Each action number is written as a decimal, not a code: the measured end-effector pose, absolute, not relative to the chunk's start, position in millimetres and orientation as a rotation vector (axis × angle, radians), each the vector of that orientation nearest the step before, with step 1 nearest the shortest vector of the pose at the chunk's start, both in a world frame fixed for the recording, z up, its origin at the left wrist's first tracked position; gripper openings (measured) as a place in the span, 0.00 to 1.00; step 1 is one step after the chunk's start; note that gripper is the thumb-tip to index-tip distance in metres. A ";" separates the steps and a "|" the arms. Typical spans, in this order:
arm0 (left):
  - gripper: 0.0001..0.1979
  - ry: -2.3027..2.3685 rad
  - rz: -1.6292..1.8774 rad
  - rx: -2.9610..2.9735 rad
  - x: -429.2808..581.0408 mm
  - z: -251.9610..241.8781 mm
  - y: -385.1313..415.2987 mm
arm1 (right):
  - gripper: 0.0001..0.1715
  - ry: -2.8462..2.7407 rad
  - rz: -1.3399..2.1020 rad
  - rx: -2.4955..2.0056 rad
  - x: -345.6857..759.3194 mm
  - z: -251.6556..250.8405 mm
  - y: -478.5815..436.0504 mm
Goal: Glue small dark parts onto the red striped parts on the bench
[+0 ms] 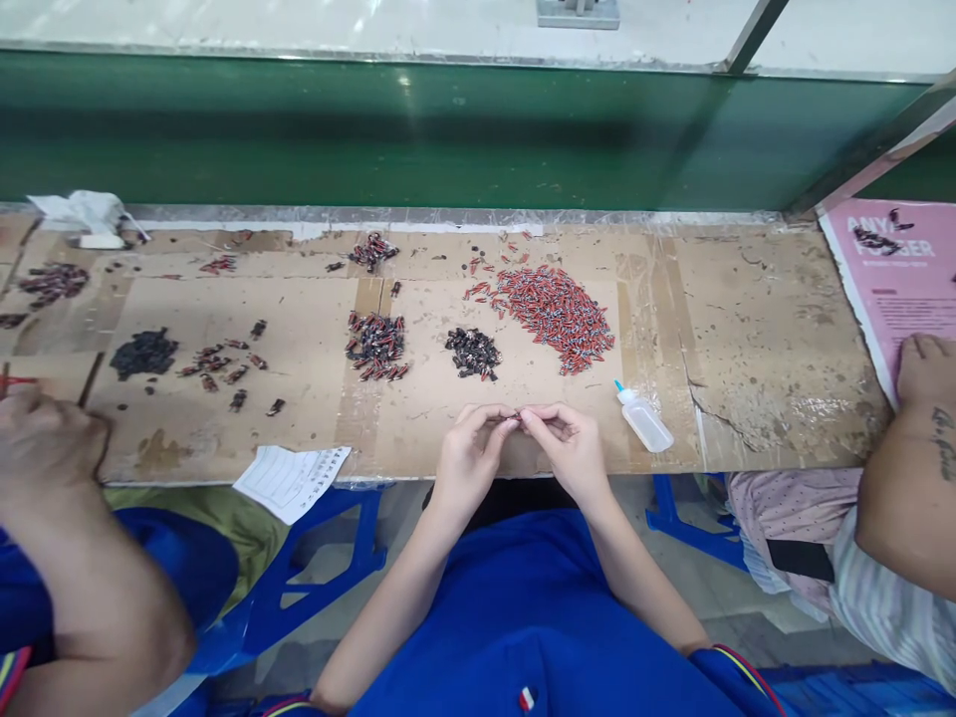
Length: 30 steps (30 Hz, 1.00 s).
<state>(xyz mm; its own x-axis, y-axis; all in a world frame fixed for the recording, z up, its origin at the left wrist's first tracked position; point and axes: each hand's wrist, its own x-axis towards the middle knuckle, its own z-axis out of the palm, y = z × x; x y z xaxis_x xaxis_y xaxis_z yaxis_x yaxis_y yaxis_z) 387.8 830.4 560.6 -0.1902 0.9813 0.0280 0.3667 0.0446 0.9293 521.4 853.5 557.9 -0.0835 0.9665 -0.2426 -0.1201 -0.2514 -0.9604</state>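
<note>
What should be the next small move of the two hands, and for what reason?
Perhaps a gentle press of the left hand and right hand toward each other, because their pinches meet at a small piece, mostly hidden, and neither hand touches the nearby bottle or the red pile.

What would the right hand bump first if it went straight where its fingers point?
Most likely the left hand: it and the right hand meet or nearly meet, perhaps around a tiny piece; depth is unclear.
</note>
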 end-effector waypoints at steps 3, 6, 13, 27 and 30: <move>0.07 1.596 1.144 1.305 387.3 565.0 831.3 | 0.14 -1.023 1.490 -1.249 520.1 558.5 852.5; 0.08 1.565 1.142 1.238 386.3 568.0 830.9 | 0.14 -1.017 1.461 -1.254 518.0 559.1 851.6; 0.09 1.519 1.158 1.142 383.4 571.2 828.6 | 0.11 -1.043 1.436 -1.233 515.0 561.3 851.5; 0.04 1.502 1.238 1.157 404.5 587.4 827.7 | 0.12 -1.301 1.010 -1.193 522.1 560.0 848.4; 0.04 1.462 1.282 1.262 412.2 589.8 830.6 | 0.06 -1.434 0.793 -1.173 529.2 558.3 849.3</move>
